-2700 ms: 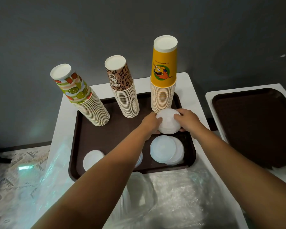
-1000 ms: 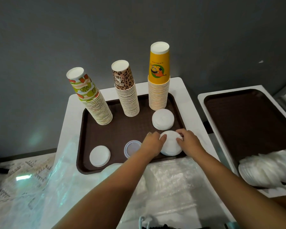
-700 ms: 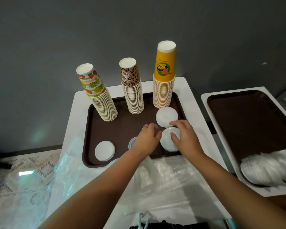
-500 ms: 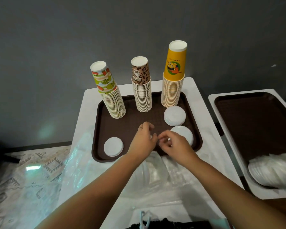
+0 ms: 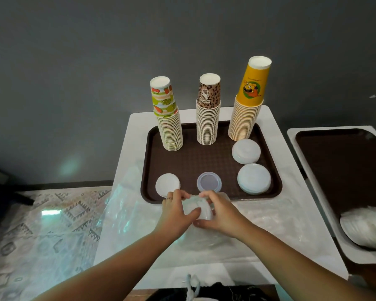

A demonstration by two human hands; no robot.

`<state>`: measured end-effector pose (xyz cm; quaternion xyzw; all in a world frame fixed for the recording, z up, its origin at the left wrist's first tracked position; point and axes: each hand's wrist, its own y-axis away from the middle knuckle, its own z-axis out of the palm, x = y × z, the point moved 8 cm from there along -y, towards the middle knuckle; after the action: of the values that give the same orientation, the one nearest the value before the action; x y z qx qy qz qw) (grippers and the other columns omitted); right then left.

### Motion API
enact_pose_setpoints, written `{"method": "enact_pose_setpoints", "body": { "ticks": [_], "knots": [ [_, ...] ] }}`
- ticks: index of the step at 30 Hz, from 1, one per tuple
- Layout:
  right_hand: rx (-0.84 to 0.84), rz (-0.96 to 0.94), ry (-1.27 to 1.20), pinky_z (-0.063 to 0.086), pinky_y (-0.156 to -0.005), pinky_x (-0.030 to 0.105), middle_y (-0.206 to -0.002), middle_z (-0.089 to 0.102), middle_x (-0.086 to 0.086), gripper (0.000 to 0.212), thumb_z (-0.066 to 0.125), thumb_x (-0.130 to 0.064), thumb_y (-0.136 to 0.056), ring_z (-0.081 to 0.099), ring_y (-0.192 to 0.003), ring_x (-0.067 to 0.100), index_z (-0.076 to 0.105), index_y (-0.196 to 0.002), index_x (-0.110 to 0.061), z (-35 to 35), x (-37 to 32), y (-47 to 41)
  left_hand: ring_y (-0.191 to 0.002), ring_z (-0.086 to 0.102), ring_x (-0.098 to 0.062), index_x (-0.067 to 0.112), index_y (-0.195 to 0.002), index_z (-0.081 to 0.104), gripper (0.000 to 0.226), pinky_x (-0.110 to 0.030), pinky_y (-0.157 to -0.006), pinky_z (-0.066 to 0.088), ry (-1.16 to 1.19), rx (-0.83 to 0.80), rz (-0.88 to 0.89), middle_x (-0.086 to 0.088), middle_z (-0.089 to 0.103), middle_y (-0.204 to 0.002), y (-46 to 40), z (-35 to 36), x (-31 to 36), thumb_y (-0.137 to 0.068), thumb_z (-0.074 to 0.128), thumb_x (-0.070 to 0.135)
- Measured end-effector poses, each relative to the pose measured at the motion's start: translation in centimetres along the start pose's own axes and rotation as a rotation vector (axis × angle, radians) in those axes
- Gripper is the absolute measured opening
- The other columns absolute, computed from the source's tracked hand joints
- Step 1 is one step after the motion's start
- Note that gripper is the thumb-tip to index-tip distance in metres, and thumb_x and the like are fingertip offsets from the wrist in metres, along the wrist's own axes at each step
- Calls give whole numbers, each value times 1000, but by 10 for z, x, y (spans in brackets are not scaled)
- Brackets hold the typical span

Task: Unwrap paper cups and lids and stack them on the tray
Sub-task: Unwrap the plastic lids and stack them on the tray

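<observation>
White table [image 5: 291,192]; left hand [image 5: 175,211] and right hand [image 5: 220,211] both grasp lids [image 5: 197,208] between them.

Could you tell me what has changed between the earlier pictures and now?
Both hands left the lid stacks at the right of the tray and came back toward the person. The left hand and right hand now grip a batch of clear lids over the plastic wrap. The two right-hand lid stacks were set down. The three cup stacks stayed put.
</observation>
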<state>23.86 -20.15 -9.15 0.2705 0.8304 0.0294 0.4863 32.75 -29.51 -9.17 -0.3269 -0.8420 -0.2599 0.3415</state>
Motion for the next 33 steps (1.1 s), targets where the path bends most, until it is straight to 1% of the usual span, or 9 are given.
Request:
{"method": "enact_pose_setpoints", "body": {
  "ticks": [5, 9, 11, 14, 18, 21, 24, 28, 33],
  "knots": [
    [-45, 34, -103, 48, -91, 23, -125, 49, -9, 75, 82, -28, -71, 54, -109, 7, 41, -134, -28, 8, 5, -2, -107, 45, -18, 19, -107, 45, 44, -26, -95, 39, 119, -31, -45, 0, 42, -112, 7, 2, -10, -77, 77, 23],
    [-68, 75, -181, 51, -82, 20, -121, 47, -11, 76, 81, -27, -73, 53, -108, 4, 38, -136, -34, 7, 8, 2, -106, 47, -15, 18, -108, 46, 42, -21, -90, 39, 197, -63, -57, 1, 42, -114, 10, -1, -17, -79, 76, 23],
    [-49, 86, -161, 49, -83, 20, -122, 46, -11, 72, 77, -25, -77, 51, -109, 7, 37, -136, -36, 4, 10, 2, -106, 47, -14, 18, -110, 46, 40, -20, -89, 39, 204, -78, -58, 1, 42, -117, 10, -3, -18, -81, 73, 24],
    [-20, 92, -123, 43, -92, 23, -131, 48, -8, 67, 69, -16, -83, 51, -113, 11, 35, -137, -37, -2, 12, 3, -108, 48, -13, 20, -110, 45, 35, -23, -90, 42, 212, -94, -65, 3, 41, -119, 11, -5, -20, -85, 69, 26],
    [22, 100, -40, 45, -88, 26, -128, 51, -2, 68, 59, -7, -83, 54, -105, 17, 34, -138, -37, -5, 12, 4, -111, 47, -14, 26, -111, 45, 27, -29, -97, 43, 214, -97, -32, 4, 42, -119, 13, -8, -17, -90, 62, 23],
    [54, 99, 34, 48, -84, 32, -115, 58, 6, 69, 60, -8, -81, 58, -95, 20, 34, -138, -36, -8, 12, 3, -113, 43, -12, 29, -111, 49, 23, -24, -99, 36, 175, -97, 21, 4, 42, -118, 13, -7, -10, -92, 58, 21],
    [103, 105, 75, 49, -79, 32, -107, 60, 8, 71, 62, -9, -79, 59, -89, 22, 34, -138, -38, -17, 13, 3, -118, 39, -14, 22, -115, 55, 22, -19, -98, 29, 105, -87, 39, 4, 42, -120, 11, -5, -8, -93, 57, 21],
    [212, 78, 78, 52, -80, 38, -106, 61, 6, 71, 63, -8, -76, 61, -87, 24, 37, -137, -35, -34, 14, 7, -125, 35, -22, 23, -125, 51, 32, -26, -105, 28, -28, -108, 28, -4, 38, -132, 7, 0, -6, -94, 55, 26],
    [337, 21, -15, 46, -80, 25, -117, 57, -7, 63, 63, -3, -78, 57, -98, 17, 44, -132, -29, -49, 12, 15, -127, 31, -27, 21, -132, 45, 38, -33, -108, 29, -297, -174, 99, -6, 33, -137, 5, 10, 2, -95, 49, 28]
  ]
}}
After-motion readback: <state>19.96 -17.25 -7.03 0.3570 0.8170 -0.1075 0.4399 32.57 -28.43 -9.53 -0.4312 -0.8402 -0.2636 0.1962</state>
